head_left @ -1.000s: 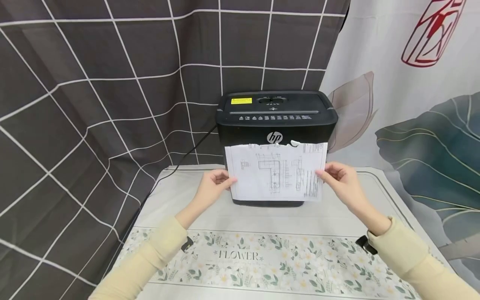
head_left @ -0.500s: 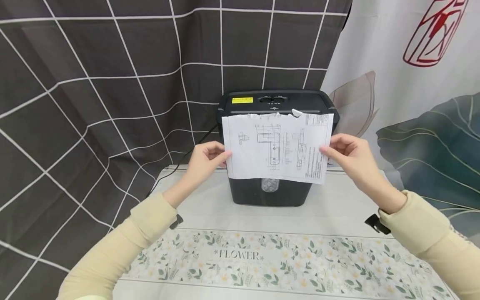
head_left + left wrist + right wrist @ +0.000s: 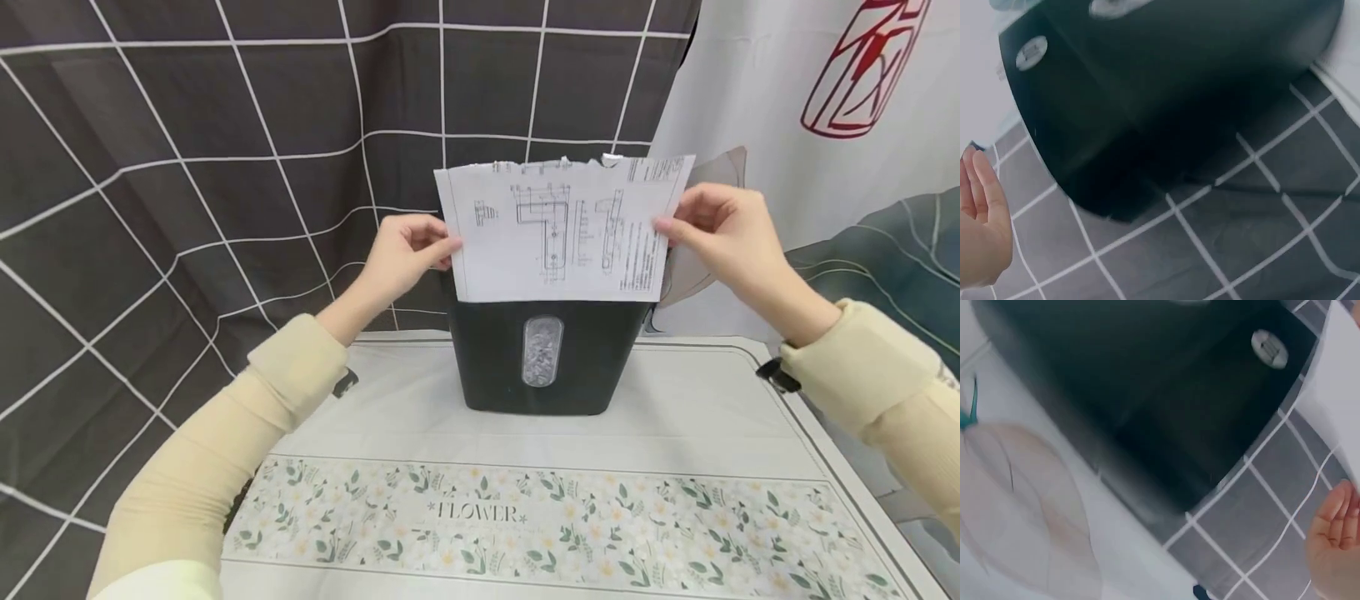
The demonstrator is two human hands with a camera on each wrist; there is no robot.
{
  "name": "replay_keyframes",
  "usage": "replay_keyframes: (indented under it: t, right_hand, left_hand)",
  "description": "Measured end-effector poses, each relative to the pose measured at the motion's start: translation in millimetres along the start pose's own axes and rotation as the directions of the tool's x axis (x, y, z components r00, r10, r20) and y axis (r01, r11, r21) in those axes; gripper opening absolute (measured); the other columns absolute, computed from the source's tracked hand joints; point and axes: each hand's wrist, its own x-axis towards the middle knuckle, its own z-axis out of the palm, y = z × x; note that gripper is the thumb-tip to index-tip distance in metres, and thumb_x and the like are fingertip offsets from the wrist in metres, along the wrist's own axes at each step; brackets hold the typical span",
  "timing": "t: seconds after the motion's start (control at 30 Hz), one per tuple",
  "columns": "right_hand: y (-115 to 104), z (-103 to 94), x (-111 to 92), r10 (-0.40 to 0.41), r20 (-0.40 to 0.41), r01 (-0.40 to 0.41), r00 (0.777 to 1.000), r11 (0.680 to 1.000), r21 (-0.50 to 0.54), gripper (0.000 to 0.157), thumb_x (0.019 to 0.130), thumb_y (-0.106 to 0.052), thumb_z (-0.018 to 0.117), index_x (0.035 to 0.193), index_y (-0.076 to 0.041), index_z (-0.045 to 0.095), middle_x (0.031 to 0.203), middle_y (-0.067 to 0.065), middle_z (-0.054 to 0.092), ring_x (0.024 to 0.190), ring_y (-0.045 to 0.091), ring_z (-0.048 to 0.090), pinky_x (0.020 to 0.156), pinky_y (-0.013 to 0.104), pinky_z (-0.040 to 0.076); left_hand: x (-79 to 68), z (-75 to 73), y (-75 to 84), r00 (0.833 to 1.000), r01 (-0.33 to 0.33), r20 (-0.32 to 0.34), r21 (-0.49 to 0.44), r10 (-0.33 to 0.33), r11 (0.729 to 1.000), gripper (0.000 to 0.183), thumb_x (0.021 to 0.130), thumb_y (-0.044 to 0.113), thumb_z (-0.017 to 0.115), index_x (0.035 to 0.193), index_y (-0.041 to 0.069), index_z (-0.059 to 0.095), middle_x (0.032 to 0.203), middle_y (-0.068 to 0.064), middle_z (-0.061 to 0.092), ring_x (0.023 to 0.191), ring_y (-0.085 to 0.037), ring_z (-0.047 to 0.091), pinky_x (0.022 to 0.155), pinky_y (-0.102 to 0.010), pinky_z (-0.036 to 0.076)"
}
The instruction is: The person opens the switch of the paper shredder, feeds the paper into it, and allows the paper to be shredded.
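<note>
A printed sheet of paper (image 3: 510,242) with a technical drawing hangs upright between both hands; its top edge is torn and ragged. My left hand (image 3: 405,254) pinches its left edge between thumb and fingers, and my right hand (image 3: 720,225) pinches the right edge. Behind the sheet stands a black HP paper shredder (image 3: 487,358), its top and upper front hidden by the paper in the head view. Paper shreds show through the bin window (image 3: 542,352). The wrist views show the left hand (image 3: 985,219) and right hand (image 3: 1338,531) beside the shredder body.
The shredder stands on a table with a white cloth (image 3: 405,400) that bears a floral strip (image 3: 525,525) along the front. A dark grid-patterned curtain (image 3: 300,100) hangs behind and to the left. A white printed curtain (image 3: 765,75) hangs at the right.
Both hands have raised the sheet from in front of the shredder's lower body to the height of its top. The shredder's bin window has come into view below the paper.
</note>
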Motion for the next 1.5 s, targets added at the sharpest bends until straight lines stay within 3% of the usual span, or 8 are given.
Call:
replay_keyframes:
  t: [0.1, 0.23, 0.43, 0.6, 0.97, 1.17, 1.4, 1.5]
  right_hand:
    - [-2.6, -1.3, 15.2, -0.023, -0.014, 0.023, 1.000, 0.999, -0.047, 0.014, 0.080, 0.002, 0.070, 0.077, -0.011, 0.066, 0.069, -0.026, 0.064, 0.057, -0.005, 0.058, 0.056, 0.006, 0.044]
    - [-3.8, -3.6, 32.8, -0.001, -0.020, -0.001, 1.000, 0.991, -0.137, 0.003, 0.082, -0.003, 0.070, 0.081, -0.003, 0.067, 0.067, -0.031, 0.060, 0.058, -0.007, 0.059, 0.056, 0.006, 0.043]
    - [-0.7, -6.9, 55.2, 0.051, -0.012, -0.053, 0.999, 0.965, -0.255, 0.019, 0.085, -0.016, 0.070, 0.086, 0.003, 0.066, 0.061, -0.031, 0.055, 0.057, -0.007, 0.052, 0.051, 0.014, 0.035]
    - [5.1, -4.5, 69.2, 0.031, -0.002, -0.030, 1.000, 0.945, -0.325, 0.023, 0.086, -0.018, 0.069, 0.089, 0.005, 0.065, 0.061, -0.030, 0.051, 0.058, -0.004, 0.048, 0.051, 0.015, 0.033]
    - [28.1, -1.8, 80.3, 0.016, 0.013, -0.011, 1.000, 0.938, -0.347, 0.021, 0.083, -0.009, 0.071, 0.085, 0.010, 0.064, 0.055, -0.031, 0.046, 0.052, -0.006, 0.043, 0.050, 0.013, 0.032]
    - [35.4, -0.3, 83.3, 0.041, 0.014, -0.032, 0.999, 0.922, -0.386, 0.020, 0.084, -0.012, 0.070, 0.086, 0.007, 0.065, 0.058, -0.027, 0.046, 0.055, -0.002, 0.043, 0.051, 0.013, 0.034]
    - [44.4, 6.7, 81.2, 0.068, 0.036, -0.047, 0.997, 0.909, -0.415, 0.021, 0.084, -0.014, 0.070, 0.090, 0.006, 0.067, 0.069, -0.003, 0.061, 0.057, 0.002, 0.044, 0.051, 0.012, 0.036]
    - [47.9, 9.7, 79.0, 0.050, 0.044, -0.027, 0.998, 0.910, -0.414, 0.019, 0.083, -0.012, 0.071, 0.085, 0.006, 0.067, 0.067, 0.000, 0.060, 0.055, 0.001, 0.043, 0.049, 0.013, 0.035]
  left_hand:
    - [17.2, -5.3, 3.6, 0.999, -0.027, -0.027, 0.030, 0.027, 0.999, 0.014, 0.084, 0.002, 0.068, 0.088, -0.011, 0.067, 0.067, 0.005, 0.066, 0.056, -0.004, 0.061, 0.061, -0.018, 0.055]
    - [37.0, -10.3, 8.9, 0.998, -0.047, -0.049, 0.078, 0.050, 0.996, 0.014, 0.083, 0.002, 0.068, 0.088, -0.011, 0.067, 0.067, 0.002, 0.067, 0.056, -0.003, 0.060, 0.061, -0.016, 0.054]
    - [63.6, -13.6, 11.0, 0.997, -0.036, -0.070, 0.135, 0.045, 0.990, 0.012, 0.084, 0.004, 0.068, 0.087, -0.008, 0.069, 0.071, -0.008, 0.069, 0.055, -0.002, 0.060, 0.061, -0.015, 0.054]
    - [77.3, -11.6, 7.2, 0.997, -0.001, -0.081, 0.199, 0.017, 0.980, 0.013, 0.085, 0.006, 0.067, 0.089, -0.006, 0.069, 0.077, -0.015, 0.069, 0.055, -0.002, 0.059, 0.061, -0.016, 0.055]
    - [93.5, -0.9, -1.1, 0.997, 0.077, -0.049, 0.272, -0.066, 0.959, 0.015, 0.087, 0.010, 0.066, 0.095, -0.002, 0.070, 0.077, -0.012, 0.065, 0.057, -0.004, 0.060, 0.061, -0.021, 0.057]
    - [100.3, 1.2, -6.3, 0.996, 0.085, -0.031, 0.293, -0.079, 0.952, 0.016, 0.087, 0.009, 0.067, 0.095, -0.003, 0.072, 0.082, -0.017, 0.069, 0.056, -0.002, 0.060, 0.060, -0.019, 0.056]
    - [101.4, 2.7, -19.8, 0.994, 0.104, 0.000, 0.290, -0.108, 0.951, 0.017, 0.087, 0.008, 0.066, 0.096, -0.005, 0.072, 0.088, -0.023, 0.071, 0.054, 0.001, 0.058, 0.058, -0.017, 0.055]
    - [100.1, 4.3, -26.0, 0.994, 0.101, 0.001, 0.303, -0.107, 0.948, 0.016, 0.087, 0.007, 0.066, 0.095, -0.005, 0.072, 0.087, -0.023, 0.071, 0.051, 0.003, 0.057, 0.056, -0.015, 0.054]
